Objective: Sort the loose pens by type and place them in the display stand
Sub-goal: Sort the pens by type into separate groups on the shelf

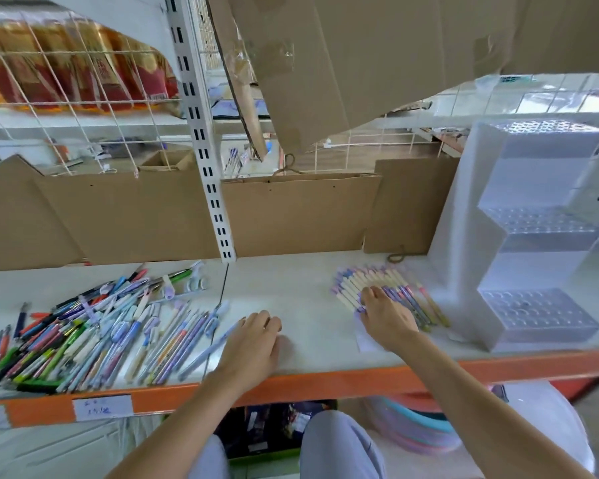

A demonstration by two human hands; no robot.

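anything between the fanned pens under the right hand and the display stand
Nothing visible. The fanned pens under the right hand lie just left of the display stand, with only bare shelf between them.

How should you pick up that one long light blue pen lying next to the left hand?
Pinch the light blue pen around the middle of its barrel, coming straight down from above. It lies flat and slanted on the shelf, at the right edge of the pen pile, so both long sides look open for the left hand's fingers.
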